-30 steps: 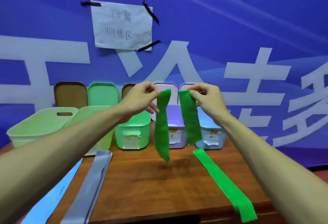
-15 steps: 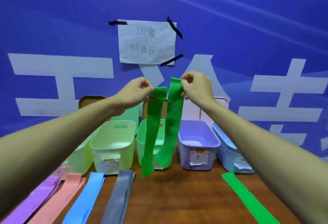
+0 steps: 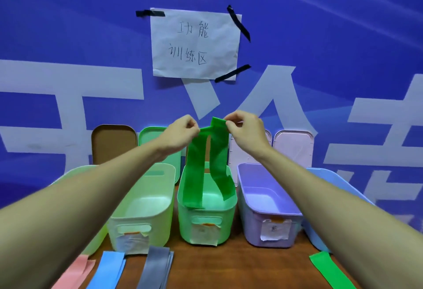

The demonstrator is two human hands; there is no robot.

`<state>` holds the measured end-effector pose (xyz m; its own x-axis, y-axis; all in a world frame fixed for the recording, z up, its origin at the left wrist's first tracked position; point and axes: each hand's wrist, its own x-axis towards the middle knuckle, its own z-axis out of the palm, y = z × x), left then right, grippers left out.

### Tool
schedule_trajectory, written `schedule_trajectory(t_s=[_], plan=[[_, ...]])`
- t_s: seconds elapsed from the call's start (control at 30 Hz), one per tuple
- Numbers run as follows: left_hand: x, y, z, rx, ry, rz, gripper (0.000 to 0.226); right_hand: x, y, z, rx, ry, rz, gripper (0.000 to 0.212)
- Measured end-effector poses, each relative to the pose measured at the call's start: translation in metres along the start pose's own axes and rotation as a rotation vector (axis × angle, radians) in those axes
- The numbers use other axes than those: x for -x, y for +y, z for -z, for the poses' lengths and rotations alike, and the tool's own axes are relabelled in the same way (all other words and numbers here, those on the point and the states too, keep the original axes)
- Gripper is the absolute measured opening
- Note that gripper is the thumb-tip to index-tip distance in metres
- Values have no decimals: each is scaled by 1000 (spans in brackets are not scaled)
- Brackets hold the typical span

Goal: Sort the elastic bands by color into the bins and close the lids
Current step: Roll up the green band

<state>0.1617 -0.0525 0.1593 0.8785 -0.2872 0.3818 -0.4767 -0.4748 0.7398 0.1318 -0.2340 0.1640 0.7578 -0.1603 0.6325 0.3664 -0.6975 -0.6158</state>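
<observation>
My left hand (image 3: 180,133) and my right hand (image 3: 246,131) pinch the two top ends of a green elastic band (image 3: 194,174). The band hangs in two strips, and its lower part dips into the open green bin (image 3: 206,227) at the middle of the row. Another green band (image 3: 329,270) lies flat on the table at the lower right. Pink (image 3: 71,275), blue (image 3: 109,270) and grey (image 3: 155,268) bands lie side by side at the lower left.
Open bins flank the green one: pale green (image 3: 142,220) on its left, purple (image 3: 270,217) and light blue (image 3: 329,181) on its right. Several lids (image 3: 294,146) lean against the blue wall behind. The wooden table (image 3: 240,268) shows in front of the bins.
Both hands carried the green band from the table's middle right to above the green bin, and its lower part now hangs inside. The view moved closer to the bins.
</observation>
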Motion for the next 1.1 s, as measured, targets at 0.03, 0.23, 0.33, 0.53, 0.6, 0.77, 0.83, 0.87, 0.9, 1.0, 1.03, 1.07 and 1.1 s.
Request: schedule_trajectory(t_s=[0.03, 0.23, 0.33, 0.53, 0.6, 0.77, 0.83, 0.87, 0.9, 1.0, 1.03, 1.07, 1.1], plan=[[0, -12, -8, -21, -47, 13, 8, 5, 10, -5, 22, -42, -25, 16], [20, -70, -55, -462, -397, 113, 10, 49, 67, -24, 447, -678, 36, 30], [24, -80, -63, -530, -445, 111, 23, 58, 74, -18, 564, -787, 100, 32], [41, -48, -74, -510, -292, -67, 31, 68, 77, 10, 533, -687, 139, 30], [53, -31, -84, -465, -279, -168, 29, 81, 81, 29, 528, -653, 119, 30], [95, 3, -134, -338, -314, -360, 21, 127, 105, 91, 527, -641, -9, 25], [121, 12, -166, -294, -291, -357, 20, 148, 120, 117, 521, -631, -54, 22], [135, 13, -183, -264, -287, -333, 19, 158, 129, 129, 517, -623, -83, 22], [148, 11, -202, -239, -305, -312, 18, 170, 140, 139, 511, -612, -124, 21], [175, -2, -257, -212, -426, -252, 18, 204, 176, 163, 485, -583, -269, 20], [178, -5, -273, -190, -453, -220, 18, 215, 189, 168, 481, -569, -315, 20], [178, -7, -288, -168, -468, -179, 17, 224, 200, 172, 479, -558, -361, 20], [177, -8, -302, -156, -469, -132, 16, 232, 211, 174, 475, -543, -402, 20]])
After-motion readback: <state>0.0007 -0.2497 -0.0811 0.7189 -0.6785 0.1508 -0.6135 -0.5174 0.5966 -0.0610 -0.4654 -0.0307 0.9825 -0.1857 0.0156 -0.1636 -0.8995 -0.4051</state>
